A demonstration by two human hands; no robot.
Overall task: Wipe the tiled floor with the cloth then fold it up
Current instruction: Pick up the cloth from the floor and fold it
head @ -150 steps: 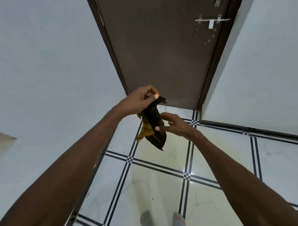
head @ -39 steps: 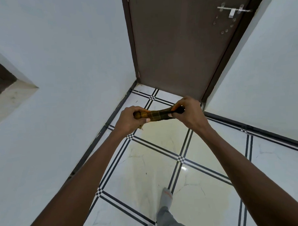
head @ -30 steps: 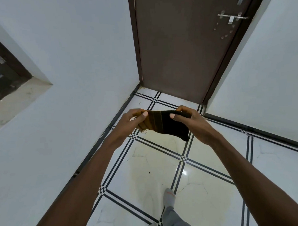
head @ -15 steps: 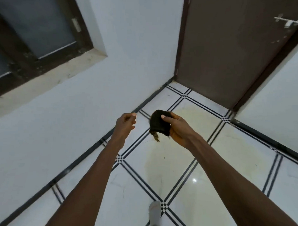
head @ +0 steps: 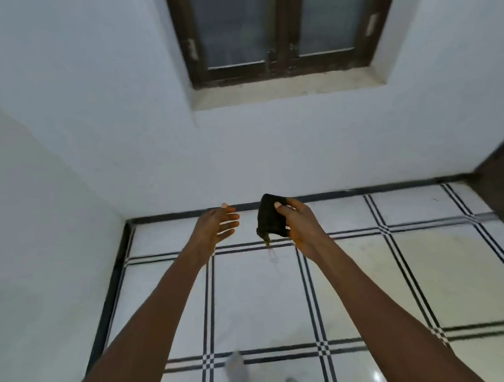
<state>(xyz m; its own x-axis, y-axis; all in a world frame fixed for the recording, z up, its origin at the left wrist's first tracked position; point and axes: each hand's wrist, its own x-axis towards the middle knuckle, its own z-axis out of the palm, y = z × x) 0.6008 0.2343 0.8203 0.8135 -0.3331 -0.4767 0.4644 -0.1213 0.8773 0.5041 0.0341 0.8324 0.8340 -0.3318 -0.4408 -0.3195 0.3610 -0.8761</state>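
The dark cloth (head: 270,216) is folded into a small compact square, with a frayed brownish thread hanging from its lower edge. My right hand (head: 300,224) grips it, thumb on the front face, held in the air above the tiled floor (head: 364,272). My left hand (head: 216,227) hovers a short way to the left of the cloth, fingers spread, holding nothing. The floor has glossy white tiles with black double-line borders.
A white wall with a dark-framed window (head: 278,36) and its sill faces me. Another white wall (head: 30,243) closes the left side. A dark door edge (head: 501,177) shows at far right. My feet (head: 238,370) are at the bottom.
My left hand let go of the cloth, which now sits folded small in my right hand alone. The view has swung left from the door to the window wall.
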